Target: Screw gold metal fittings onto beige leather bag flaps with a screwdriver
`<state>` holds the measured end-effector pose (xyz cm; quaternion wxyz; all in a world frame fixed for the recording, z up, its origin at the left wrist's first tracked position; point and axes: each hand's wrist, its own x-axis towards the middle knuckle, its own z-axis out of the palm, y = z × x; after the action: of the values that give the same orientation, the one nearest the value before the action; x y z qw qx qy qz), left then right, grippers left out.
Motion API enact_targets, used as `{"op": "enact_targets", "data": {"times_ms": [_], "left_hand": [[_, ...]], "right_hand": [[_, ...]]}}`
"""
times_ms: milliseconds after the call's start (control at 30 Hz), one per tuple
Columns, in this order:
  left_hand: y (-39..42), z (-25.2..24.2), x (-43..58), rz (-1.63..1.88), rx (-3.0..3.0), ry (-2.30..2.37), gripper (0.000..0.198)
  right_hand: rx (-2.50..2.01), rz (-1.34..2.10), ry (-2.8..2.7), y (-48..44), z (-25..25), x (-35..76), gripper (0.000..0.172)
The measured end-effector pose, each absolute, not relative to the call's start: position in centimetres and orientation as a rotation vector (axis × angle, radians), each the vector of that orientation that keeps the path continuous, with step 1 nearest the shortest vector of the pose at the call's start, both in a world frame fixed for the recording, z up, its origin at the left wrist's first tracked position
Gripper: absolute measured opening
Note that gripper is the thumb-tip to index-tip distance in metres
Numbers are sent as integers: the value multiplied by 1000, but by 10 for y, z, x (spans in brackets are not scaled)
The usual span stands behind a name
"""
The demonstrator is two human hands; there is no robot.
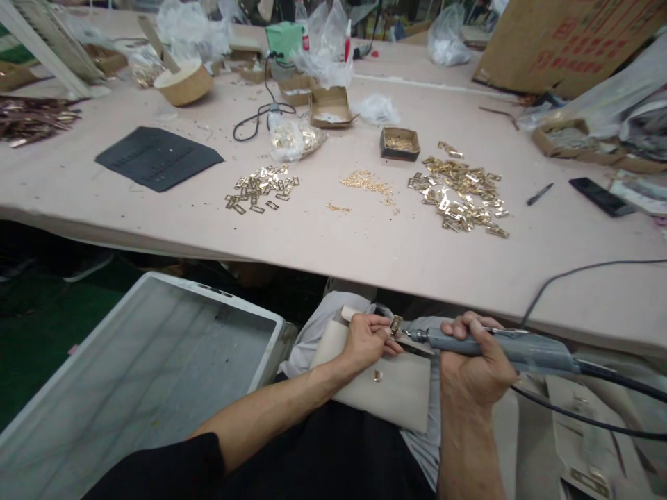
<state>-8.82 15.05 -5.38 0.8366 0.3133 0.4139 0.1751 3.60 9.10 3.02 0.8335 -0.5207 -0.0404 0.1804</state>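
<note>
A grey electric screwdriver (pixel 503 349) lies level in my right hand (pixel 476 361), its fingers wrapped round the body. Its bit points left and reaches a small gold metal plate (pixel 396 323). My left hand (pixel 371 340) pinches that plate at the flap edge of a cream bag (pixel 385 396), which rests on my lap. A small gold fitting (pixel 377 376) sits on the bag's front. Whether the bit touches a screw is too small to tell.
Gold plates lie in piles on the table (pixel 313 243), left (pixel 263 187) and right (pixel 461 194), with tiny gold pieces (pixel 367 182) between. A small box (pixel 399 144) stands behind. A grey bin (pixel 151 375) is at the left; the tool's cable (pixel 620 378) runs right.
</note>
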Motion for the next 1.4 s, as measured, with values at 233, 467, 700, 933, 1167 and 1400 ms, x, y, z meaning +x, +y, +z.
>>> {"op": "enact_targets", "data": {"times_ms": [233, 467, 700, 933, 1167, 1400], "left_hand": [[149, -46, -83, 363, 675, 925, 19], [150, -42, -84, 346, 683, 935, 22], [149, -46, -85, 366, 684, 925, 21], [149, -48, -86, 359, 715, 916, 24], [152, -42, -87, 334, 737, 941, 23], [151, -43, -91, 295, 760, 900, 27]], "right_hand": [[-1112, 373, -168, 93, 25, 29, 15], [-1118, 335, -214, 94, 24, 21, 14], [-1150, 275, -291, 98, 28, 14, 11], [-1197, 198, -395, 103, 30, 0, 12], [-1237, 201, -596, 101, 24, -9, 13], [-1304, 215, -668, 99, 24, -8, 16]]}}
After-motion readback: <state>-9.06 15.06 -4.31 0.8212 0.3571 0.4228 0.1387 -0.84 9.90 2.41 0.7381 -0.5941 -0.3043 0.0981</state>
